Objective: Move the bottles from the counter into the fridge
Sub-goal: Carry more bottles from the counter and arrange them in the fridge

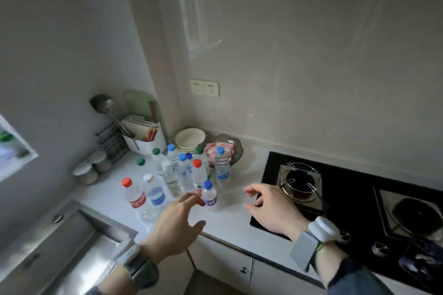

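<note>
Head view: left hand [176,223] and right hand [271,208], both spread and empty, flank small blue-capped bottle [209,195] on tabletop [230,220], likely to grasp it.

Your white counter [230,220], loaded at the back corner

You have a cluster of capped water bottles [182,172] standing upright on it, two lidded jars [92,167] to their left, a wire rack [112,139], a white utensil holder [146,136], stacked bowls [189,139], a glass dish [225,148], and the black hob [359,199] on your right.

Head-worn wide-angle view, forward and down onto counter [230,220].
</note>
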Demonstrator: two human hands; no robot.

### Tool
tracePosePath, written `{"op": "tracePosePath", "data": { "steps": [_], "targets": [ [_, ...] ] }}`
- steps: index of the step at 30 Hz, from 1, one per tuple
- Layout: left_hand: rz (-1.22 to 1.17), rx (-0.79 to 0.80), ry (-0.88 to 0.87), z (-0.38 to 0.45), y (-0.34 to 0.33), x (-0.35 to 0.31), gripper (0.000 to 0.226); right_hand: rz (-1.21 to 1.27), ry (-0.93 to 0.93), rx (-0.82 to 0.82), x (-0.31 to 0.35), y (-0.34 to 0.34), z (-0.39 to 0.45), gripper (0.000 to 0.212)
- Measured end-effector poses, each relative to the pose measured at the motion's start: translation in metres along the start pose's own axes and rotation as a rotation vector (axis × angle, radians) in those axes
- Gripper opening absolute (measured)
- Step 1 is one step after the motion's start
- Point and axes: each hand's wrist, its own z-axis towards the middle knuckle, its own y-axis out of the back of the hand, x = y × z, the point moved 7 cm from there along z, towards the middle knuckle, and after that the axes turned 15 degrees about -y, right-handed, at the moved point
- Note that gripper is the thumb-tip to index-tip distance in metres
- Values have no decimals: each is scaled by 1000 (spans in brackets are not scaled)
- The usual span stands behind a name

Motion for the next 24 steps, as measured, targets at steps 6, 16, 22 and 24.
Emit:
{"op": "tracePosePath", "data": {
  "steps": [6,16,22,24],
  "targets": [
    [26,-135,165,-22,37,81,38,-59,32,91,35,-40,21,42],
    [0,-289,448,-33,85,222,63,-144,41,127,108,-111,96,43],
    [-10,-191,487,-32,67,279,70,-227,190,223,179,-168,121,65],
    [-19,-180,485,-32,59,291,65,-272,229,273,205,-193,130,73]
  ]
}}
